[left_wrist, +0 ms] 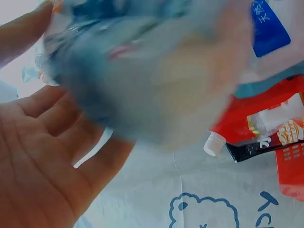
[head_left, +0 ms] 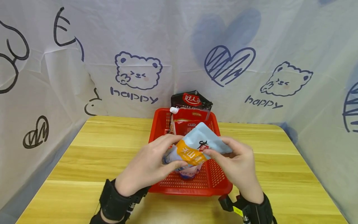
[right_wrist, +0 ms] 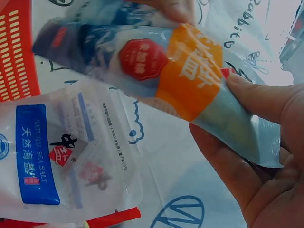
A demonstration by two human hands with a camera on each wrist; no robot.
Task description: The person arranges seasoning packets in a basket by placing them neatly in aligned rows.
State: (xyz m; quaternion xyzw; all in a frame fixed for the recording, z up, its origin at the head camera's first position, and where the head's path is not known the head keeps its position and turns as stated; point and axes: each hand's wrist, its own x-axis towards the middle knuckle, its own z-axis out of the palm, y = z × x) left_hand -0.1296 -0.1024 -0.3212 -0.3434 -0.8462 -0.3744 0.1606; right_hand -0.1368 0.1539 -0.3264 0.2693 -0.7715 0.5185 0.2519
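Note:
A light blue bag of salt (head_left: 205, 133) with an orange band is held tilted above a red plastic basket (head_left: 193, 191). My left hand (head_left: 148, 166) grips its left end between thumb and fingers. With thumb and fingers, my right hand (head_left: 239, 161) pinches the other end. The left wrist view shows the bag blurred and close, in front of the left fingers. Below it in the basket, a bag of sea salt (right_wrist: 38, 156) with a blue label is mostly hidden in the head view.
A red pouch with a white spout cap (head_left: 174, 110) stands at the back of the basket. Behind that rises a black packet (head_left: 179, 101) with a red label. The basket sits on a wood-grain table (head_left: 279, 168), before a white cloth (head_left: 181, 40) with drawings.

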